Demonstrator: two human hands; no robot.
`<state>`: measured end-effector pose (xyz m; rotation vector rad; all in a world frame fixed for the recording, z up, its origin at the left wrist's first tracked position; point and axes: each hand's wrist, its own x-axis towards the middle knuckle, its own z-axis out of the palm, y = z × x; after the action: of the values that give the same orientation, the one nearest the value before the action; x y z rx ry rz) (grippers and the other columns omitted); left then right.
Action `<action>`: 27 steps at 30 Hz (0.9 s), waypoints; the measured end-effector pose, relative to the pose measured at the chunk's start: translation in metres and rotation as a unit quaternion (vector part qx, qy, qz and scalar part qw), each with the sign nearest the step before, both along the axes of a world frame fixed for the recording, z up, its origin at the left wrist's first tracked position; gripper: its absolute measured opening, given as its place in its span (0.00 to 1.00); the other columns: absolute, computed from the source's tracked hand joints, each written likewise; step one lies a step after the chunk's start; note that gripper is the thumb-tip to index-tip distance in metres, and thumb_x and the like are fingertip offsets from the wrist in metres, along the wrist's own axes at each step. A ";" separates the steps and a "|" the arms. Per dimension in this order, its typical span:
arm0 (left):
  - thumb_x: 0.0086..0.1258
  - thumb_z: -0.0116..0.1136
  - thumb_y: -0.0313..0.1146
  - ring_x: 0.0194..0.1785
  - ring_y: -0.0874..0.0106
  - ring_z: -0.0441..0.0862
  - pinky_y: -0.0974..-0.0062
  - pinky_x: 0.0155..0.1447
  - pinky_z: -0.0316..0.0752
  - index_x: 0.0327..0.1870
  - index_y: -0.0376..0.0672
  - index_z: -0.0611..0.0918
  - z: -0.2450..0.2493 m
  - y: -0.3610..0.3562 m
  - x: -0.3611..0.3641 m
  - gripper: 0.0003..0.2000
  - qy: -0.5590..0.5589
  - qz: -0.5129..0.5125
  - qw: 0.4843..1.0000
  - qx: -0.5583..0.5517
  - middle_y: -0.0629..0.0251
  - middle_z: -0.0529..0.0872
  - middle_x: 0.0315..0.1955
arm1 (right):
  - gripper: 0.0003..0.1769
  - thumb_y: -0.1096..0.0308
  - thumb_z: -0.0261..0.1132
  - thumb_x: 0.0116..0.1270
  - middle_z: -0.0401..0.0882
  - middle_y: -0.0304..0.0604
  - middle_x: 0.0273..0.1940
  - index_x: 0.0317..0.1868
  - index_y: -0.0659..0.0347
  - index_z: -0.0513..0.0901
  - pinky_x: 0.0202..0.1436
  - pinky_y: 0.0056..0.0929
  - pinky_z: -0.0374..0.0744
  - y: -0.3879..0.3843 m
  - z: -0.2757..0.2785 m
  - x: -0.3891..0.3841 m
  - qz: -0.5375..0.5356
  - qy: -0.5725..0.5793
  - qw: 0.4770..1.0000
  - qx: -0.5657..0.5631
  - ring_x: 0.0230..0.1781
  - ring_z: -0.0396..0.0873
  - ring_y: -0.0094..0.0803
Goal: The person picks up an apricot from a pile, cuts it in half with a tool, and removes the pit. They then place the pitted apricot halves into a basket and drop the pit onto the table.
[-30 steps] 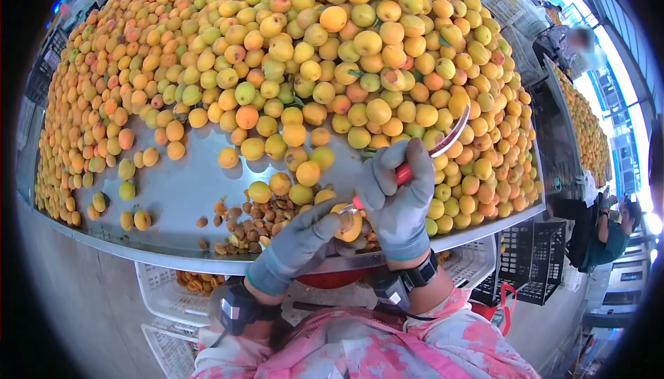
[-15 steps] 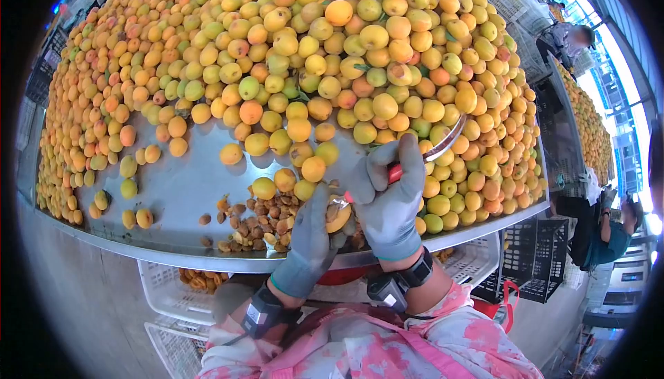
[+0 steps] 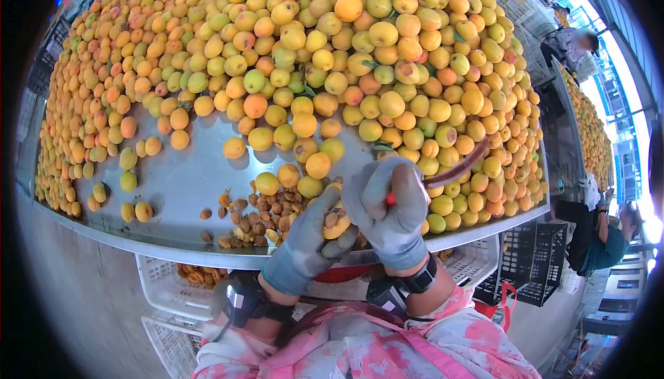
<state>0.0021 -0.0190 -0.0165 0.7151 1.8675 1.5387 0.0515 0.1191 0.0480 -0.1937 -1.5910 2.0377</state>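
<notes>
My left hand, in a grey glove, is closed around an apricot that looks cut, with a brownish patch on its upper side. Close beside it, my gloved right hand grips a knife by its red handle. The knife's curved blade points up and to the right, over the heaped apricots. My fingers hide most of the handle and its lower end. Left of my hands, a small pile of brown apricot pits lies on the metal table.
White plastic crates stand below the table's front edge, one with apricot halves in it. Black crates are at the right. Farther right, another apricot-covered table has people near it.
My right hand has drawn the tool slightly away from the apricot, and its metal lower end no longer shows. The blade has tilted. My left hand has turned the apricot, exposing a brownish patch.
</notes>
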 end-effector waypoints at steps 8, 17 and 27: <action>0.66 0.63 0.39 0.49 0.68 0.82 0.74 0.52 0.76 0.63 0.41 0.70 -0.010 0.001 0.002 0.26 -0.007 -0.070 0.993 0.097 0.61 0.82 0.47 | 0.21 0.55 0.63 0.63 0.78 0.49 0.49 0.50 0.59 0.78 0.44 0.34 0.78 0.006 -0.030 0.039 0.018 -0.138 0.975 0.172 0.48 0.78 0.38; 0.74 0.54 0.44 0.54 0.71 0.78 0.72 0.56 0.74 0.69 0.40 0.66 0.028 0.012 -0.016 0.27 -0.307 0.088 0.897 0.305 0.61 0.77 0.56 | 0.19 0.55 0.46 0.76 0.69 0.35 0.20 0.44 0.62 0.76 0.18 0.23 0.64 0.015 0.018 -0.001 -0.084 -0.176 0.981 -0.019 0.14 0.66 0.25; 0.67 0.62 0.30 0.49 0.74 0.78 0.76 0.53 0.74 0.66 0.35 0.69 0.022 0.007 -0.021 0.27 0.056 0.063 0.978 0.189 0.62 0.77 0.53 | 0.19 0.61 0.64 0.69 0.77 0.30 0.26 0.56 0.57 0.72 0.15 0.11 0.68 -0.014 -0.003 -0.010 0.040 -0.248 0.959 -0.134 0.15 0.70 0.12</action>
<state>-0.0190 -0.0121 0.0054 0.8802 1.7439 2.0049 0.0412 0.1053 0.0448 -0.8079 -1.6049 2.3947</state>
